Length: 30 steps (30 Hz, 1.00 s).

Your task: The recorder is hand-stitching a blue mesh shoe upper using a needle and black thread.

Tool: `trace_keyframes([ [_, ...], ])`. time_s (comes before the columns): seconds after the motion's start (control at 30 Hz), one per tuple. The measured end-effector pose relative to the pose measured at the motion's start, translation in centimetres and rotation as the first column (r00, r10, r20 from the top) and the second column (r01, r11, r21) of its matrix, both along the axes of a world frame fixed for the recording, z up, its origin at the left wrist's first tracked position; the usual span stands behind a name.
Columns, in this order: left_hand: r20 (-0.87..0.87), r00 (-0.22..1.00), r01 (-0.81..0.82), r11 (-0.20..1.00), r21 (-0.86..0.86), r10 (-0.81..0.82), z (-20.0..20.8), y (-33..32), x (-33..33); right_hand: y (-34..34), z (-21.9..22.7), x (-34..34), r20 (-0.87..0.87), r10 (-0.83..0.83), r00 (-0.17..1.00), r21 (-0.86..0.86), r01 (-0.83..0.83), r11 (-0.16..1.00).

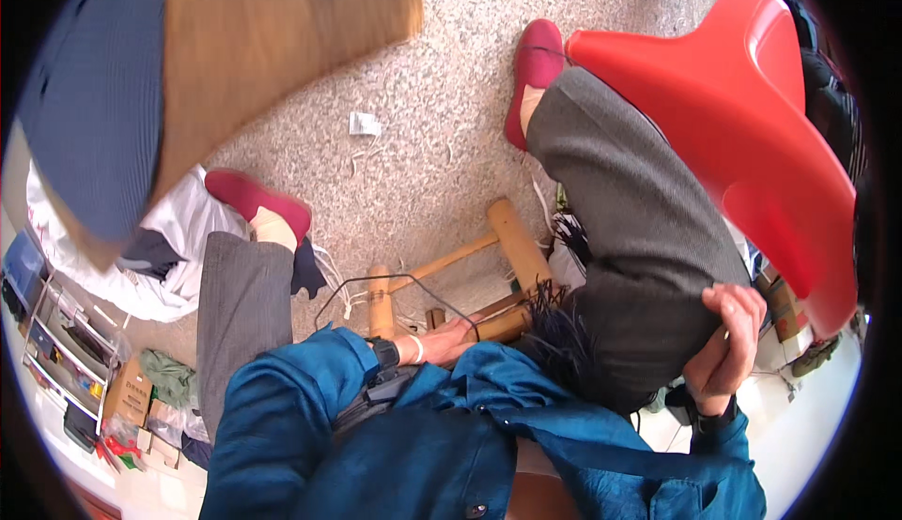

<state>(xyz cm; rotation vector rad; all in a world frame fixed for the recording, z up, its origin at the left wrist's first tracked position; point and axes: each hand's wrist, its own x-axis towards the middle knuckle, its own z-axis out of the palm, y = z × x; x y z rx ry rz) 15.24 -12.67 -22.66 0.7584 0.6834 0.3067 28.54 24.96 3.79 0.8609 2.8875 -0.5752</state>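
Observation:
My left hand (440, 341) is low in the middle, its fingers stretched out beside the bamboo stool frame (517, 243). A thin dark bent wire (413, 276) arches over it; whether the hand touches the wire or the bamboo, I cannot tell. On the right, by my knee in grey trousers (648, 191), my right hand (733, 337) has its fingers curled. A small white thing (726, 335) shows at these fingers, too little of it to name. Dark frayed strands (564, 323) hang between the stool frame and my right thigh.
A red plastic chair (733, 107) stands at the right. A brown wooden board (282, 41) and dark blue ribbed cloth (99, 97) fill the upper left. White sheeting (169, 285) lies by my left shoe (258, 202). A small white paper piece (364, 124) lies on the speckled floor (451, 78).

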Motion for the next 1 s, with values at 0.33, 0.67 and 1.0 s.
trace_keyframes([
  [0.33,-0.043,0.993,0.112,0.993,-0.024,-0.113,-0.3,-2.1,2.7,-5.1,-2.1,3.5,-0.205,-0.116,0.972,0.09,0.137,0.987],
  [0.67,-0.178,0.85,0.485,0.869,-0.098,-0.495,-1.7,-0.1,-4.0,-5.1,-2.4,4.2,-0.192,-0.145,0.971,0.11,0.168,0.98],
  [1.0,-0.295,0.925,-0.028,0.732,-0.681,-0.239,-6.8,2.0,-21.6,-4.9,-2.3,4.2,-0.135,-0.157,0.978,0.094,0.171,0.981],
])
